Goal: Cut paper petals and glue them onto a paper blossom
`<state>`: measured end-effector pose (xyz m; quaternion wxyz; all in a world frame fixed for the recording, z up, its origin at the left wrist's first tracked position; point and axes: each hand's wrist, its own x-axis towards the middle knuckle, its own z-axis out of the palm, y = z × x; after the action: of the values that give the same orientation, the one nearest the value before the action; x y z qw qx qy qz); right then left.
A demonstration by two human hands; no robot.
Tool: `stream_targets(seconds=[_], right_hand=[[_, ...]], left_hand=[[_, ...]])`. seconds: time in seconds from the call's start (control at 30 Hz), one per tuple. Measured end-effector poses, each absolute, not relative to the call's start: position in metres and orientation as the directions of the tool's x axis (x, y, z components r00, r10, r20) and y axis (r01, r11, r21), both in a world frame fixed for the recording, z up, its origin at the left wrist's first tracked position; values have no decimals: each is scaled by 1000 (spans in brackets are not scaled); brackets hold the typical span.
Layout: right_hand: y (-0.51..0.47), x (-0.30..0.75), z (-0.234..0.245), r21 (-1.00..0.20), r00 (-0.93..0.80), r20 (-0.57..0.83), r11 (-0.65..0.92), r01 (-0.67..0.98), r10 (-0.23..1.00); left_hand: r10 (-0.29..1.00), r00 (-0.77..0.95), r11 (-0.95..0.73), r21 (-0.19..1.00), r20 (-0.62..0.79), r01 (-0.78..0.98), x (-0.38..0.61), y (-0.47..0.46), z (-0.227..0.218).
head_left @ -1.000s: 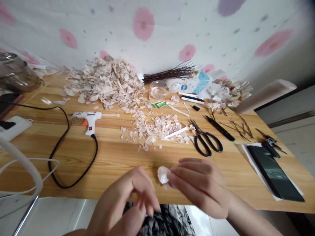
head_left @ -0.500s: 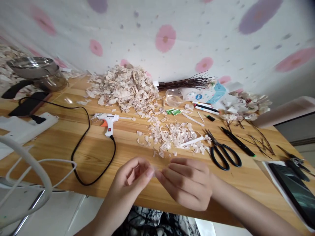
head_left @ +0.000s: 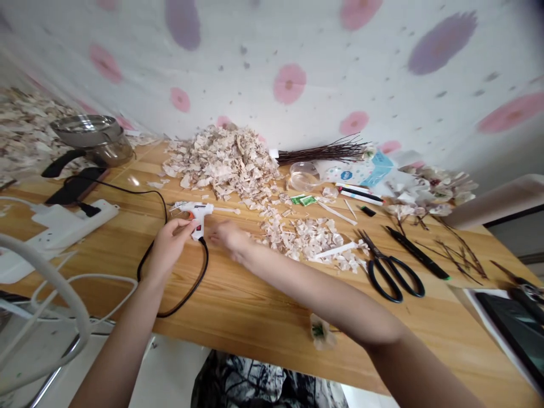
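A white hot glue gun (head_left: 198,214) with an orange trigger lies on the wooden table, a glue stick poking out of its back end. My left hand (head_left: 172,241) has thumb and fingers closed around its handle by the trigger. Just right of the handle is my right hand (head_left: 229,237), blurred by motion, so its fingers cannot be made out. Below my right forearm, near the front edge, rests a small pale flower (head_left: 322,331) with a dark green centre. Thin petal pieces (head_left: 304,235) are scattered right of my right hand.
Black-handled scissors (head_left: 393,275) and a black pen (head_left: 416,252) lie at the right. Behind are a large heap of dried petals (head_left: 225,161), dark twigs (head_left: 323,152) and a clear dish (head_left: 304,175). A power strip (head_left: 63,232) and black cord (head_left: 207,272) occupy the left.
Both hands have come apart from a pinch near the front edge and moved forward and left to the glue gun. The pale flower now shows on the table.
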<state>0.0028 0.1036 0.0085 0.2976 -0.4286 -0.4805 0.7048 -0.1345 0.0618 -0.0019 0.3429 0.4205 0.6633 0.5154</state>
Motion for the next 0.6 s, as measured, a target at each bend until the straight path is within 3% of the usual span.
stream_targets(seconds=[0.23,0.43,0.6], right_hand=[[110,-9,5,-857,-516,-433,-515,-18,739],[103,17,10,-832,-546,-404,-543,-116,734],[93,43,21,-859,-535,-315,-475,-190,784]], left_hand=[[928,-360,138,987,-99,84,-131,59,6],[937,-329,125,992,-117,4,-113,46,6],[954,-286,69,996,-84,-61,-92,31,19]])
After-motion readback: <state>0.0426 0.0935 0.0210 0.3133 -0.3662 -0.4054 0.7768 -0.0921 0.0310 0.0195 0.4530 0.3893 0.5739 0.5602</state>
